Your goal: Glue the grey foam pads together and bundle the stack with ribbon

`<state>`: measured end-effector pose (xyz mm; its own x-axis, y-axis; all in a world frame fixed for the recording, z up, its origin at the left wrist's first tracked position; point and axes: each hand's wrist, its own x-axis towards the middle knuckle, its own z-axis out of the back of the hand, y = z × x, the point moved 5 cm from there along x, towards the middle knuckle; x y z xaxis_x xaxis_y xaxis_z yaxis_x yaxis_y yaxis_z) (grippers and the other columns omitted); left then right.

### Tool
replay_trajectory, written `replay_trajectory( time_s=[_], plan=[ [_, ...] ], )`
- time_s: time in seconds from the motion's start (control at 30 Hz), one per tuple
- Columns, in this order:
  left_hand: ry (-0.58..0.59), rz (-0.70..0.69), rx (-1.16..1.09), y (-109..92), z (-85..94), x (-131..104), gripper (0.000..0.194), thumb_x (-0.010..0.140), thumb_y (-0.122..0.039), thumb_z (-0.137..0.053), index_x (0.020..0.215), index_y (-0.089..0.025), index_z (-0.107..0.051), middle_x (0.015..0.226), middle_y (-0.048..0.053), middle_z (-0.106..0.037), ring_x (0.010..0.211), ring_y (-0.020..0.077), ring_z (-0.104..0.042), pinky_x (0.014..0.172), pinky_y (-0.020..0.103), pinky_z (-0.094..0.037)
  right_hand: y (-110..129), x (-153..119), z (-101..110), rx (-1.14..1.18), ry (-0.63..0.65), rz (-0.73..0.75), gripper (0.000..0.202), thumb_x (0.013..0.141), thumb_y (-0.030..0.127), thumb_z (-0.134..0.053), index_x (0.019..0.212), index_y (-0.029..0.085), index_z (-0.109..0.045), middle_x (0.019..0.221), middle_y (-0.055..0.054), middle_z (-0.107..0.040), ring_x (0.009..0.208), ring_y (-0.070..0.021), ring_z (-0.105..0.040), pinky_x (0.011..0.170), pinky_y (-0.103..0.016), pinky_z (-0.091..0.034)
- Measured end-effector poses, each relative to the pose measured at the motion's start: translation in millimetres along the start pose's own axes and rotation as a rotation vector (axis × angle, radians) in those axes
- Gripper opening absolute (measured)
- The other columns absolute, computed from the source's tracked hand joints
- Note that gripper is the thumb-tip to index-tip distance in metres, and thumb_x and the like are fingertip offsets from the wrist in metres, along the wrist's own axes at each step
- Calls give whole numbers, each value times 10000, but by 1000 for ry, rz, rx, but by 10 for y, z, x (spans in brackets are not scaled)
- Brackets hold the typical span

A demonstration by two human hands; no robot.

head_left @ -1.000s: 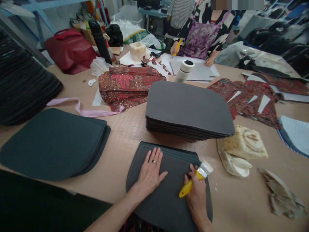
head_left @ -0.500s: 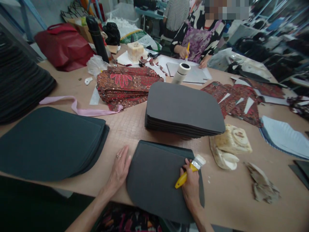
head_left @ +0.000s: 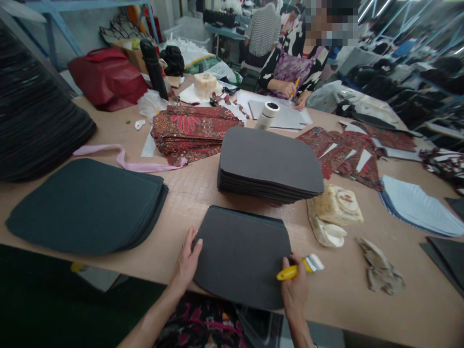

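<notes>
A dark grey panel (head_left: 241, 256) with rounded lower corners lies in front of me, with a greenish-black panel edge (head_left: 250, 214) showing beneath its top side. My left hand (head_left: 187, 261) rests against the panel's left edge, fingers stretched out and thumb apart. At the right edge, my right hand (head_left: 295, 280) grips a yellow-handled paintbrush (head_left: 287, 273), its pale bristles pointing right, while the hand also touches the panel. Beyond the panel stands a stack of similar grey panels (head_left: 268, 157). To the left is a pile of greenish-black panels (head_left: 87, 208).
A stained, pale glue container (head_left: 339, 205) and crumpled brown paper (head_left: 382, 268) lie on the right. Red patterned fabric pieces (head_left: 195, 125) and a white cylinder (head_left: 267, 116) are farther back. Across the table (head_left: 174, 203), a co-worker (head_left: 290, 72) holds a yellow brush.
The grey panel is now squared over the panel beneath. My right hand has moved down to its right edge, with the brush turned flatter. My left hand's thumb has spread. The view has shifted slightly.
</notes>
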<state>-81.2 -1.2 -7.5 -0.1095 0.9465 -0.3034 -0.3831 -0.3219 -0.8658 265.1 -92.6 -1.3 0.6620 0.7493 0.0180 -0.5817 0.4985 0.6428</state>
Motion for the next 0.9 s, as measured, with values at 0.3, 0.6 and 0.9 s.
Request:
replay_trajectory(
  time_s=[0.3, 0.6, 0.9],
  plan=[
    [-40, -208, 177, -339, 59, -203, 455, 904, -371, -387, 1311, -175, -445, 1359, 119, -477, 1278, 229, -420, 1079, 439, -336, 382, -29, -66, 11, 17, 407, 289, 873, 426, -472, 973, 168, -557, 1272, -176, -533, 1234, -285, -446, 956, -465, -395],
    [152, -678, 940, -490, -576, -668, 477, 884, -399, -440, 1342, -269, -416, 1436, 34, -403, 1354, 212, -293, 1115, 443, -202, 580, -140, -463, -127, 152, 713, 207, 913, 319, -435, 996, 165, -545, 1236, -149, -559, 1074, -243, -520, 955, -500, -358],
    [-320, -270, 1048, -336, 1397, -351, 619, 858, -466, -455, 1364, -127, -345, 1435, 185, -313, 1267, 426, -286, 962, 617, -280, 479, -124, -424, -91, 174, 684, 237, 909, 352, -423, 1006, 172, -543, 1214, -136, -567, 1085, -232, -490, 994, -488, -310]
  ],
)
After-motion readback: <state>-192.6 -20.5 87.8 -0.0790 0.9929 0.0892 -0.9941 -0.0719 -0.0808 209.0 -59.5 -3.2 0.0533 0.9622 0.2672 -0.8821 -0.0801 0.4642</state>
